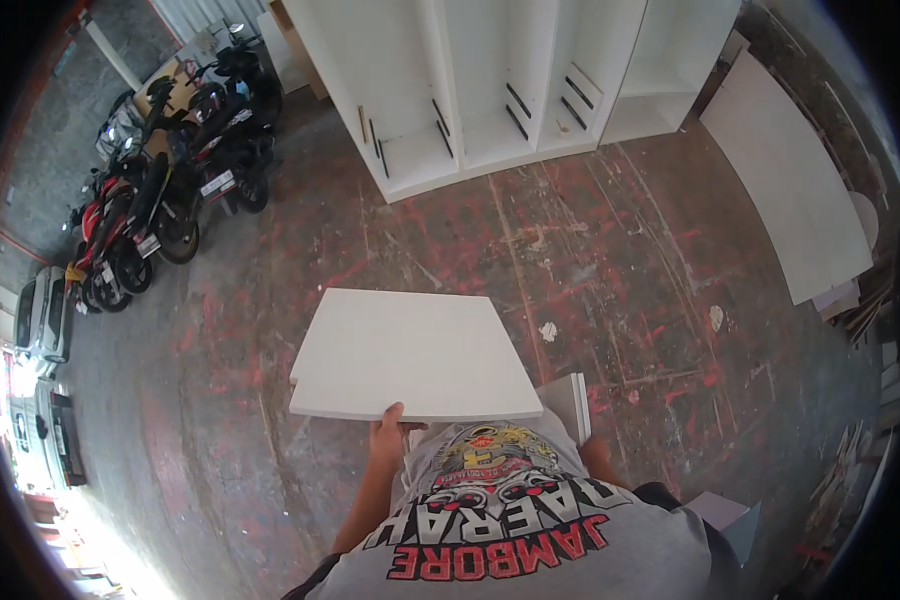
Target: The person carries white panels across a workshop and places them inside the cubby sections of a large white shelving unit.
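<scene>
One white panel [415,355] extends in front of the grey shirt [610,555]; the left hand [388,428] pinches its near edge, thumb on top, presumably to keep it level. The right hand [594,455] meets a second panel [562,392]; its grip cannot be determined.

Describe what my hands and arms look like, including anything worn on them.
Your left hand is ungloved, and the left forearm shows no watch or band. Your right hand is mostly hidden. Dark sleeves join a grey T-shirt with a colourful print.
</scene>
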`<state>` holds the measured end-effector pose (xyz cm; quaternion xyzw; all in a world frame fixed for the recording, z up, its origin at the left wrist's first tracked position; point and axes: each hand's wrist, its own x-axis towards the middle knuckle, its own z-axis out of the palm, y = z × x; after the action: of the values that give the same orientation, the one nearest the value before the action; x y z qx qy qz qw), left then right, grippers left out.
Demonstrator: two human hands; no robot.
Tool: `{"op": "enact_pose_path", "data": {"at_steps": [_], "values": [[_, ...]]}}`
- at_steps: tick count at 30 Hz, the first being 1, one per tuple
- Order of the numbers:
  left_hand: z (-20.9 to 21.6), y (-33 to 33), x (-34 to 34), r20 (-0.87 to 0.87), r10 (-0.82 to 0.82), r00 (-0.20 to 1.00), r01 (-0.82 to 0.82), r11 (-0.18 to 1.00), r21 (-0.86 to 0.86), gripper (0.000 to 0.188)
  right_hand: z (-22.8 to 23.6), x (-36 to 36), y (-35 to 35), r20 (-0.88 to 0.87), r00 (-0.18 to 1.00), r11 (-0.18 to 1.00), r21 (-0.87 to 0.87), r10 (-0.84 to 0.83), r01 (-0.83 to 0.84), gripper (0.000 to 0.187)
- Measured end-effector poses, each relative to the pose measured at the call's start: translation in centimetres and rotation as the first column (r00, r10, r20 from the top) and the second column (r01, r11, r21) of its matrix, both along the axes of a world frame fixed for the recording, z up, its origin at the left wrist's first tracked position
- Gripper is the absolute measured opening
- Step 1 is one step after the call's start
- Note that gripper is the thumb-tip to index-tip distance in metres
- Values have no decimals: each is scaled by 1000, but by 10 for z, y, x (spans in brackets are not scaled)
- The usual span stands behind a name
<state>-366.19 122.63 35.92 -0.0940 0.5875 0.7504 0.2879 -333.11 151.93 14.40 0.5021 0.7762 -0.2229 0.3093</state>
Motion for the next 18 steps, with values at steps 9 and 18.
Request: {"op": "enact_pose_path", "data": {"at_steps": [9,18], "values": [[-34,230,-199,-52,-389,920,367,900,-237,32,12,-168,145,-247,938,948,148,-241,283,71],[-47,460,-359,-146,-600,786,510,764,-394,38,40,-285,268,-284,847,833,210,-449,512,64]]}}
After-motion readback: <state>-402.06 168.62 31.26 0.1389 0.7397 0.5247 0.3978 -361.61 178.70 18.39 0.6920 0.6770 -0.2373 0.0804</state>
